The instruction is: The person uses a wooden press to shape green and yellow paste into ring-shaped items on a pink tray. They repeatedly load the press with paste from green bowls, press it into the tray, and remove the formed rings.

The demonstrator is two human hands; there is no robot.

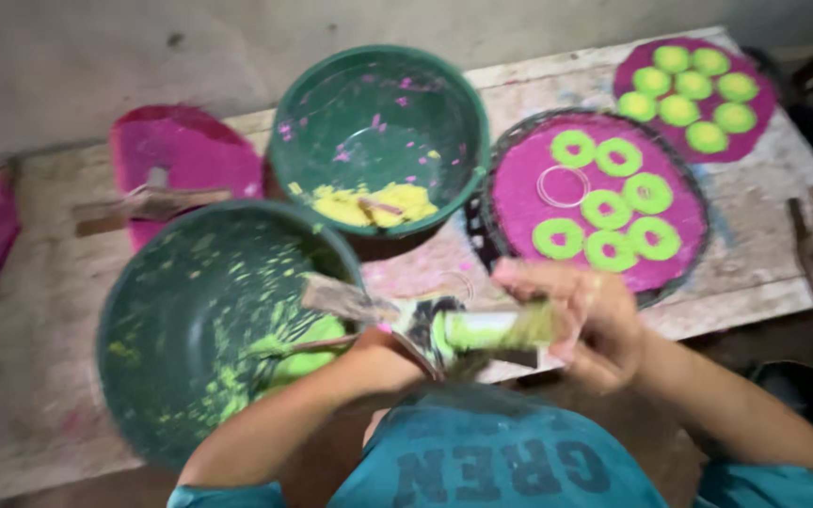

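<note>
Head view: your right hand (587, 325) is curled shut around a green-smeared mould (482, 331), a stubby tube-like piece coated in lime paste, held just over the near edge of the wooden table (755, 273); motion blur hides its exact shape. Your left hand (383, 353) is mostly tucked behind the mould; it looks closed on a flat scraper (341, 299) whose blade points toward the near bowl, but you cannot tell the finger positions.

Near bowl (209, 329): dark green, large, smeared with lime-green paste, a lump of it by the rim nearest your left hand; far bowl (378, 136): same colour, touching or just behind the near one, holding yellow paste (374, 202) plus pink flecks.

Right of the bowls: round tray (599, 202) with a pink sheet carrying six green rings and one bare ring outline; behind it, a second pink sheet (693, 94) with seven solid green discs. Left: a pink slab (185, 150) with a wooden-handled tool (148, 202) across it.
</note>
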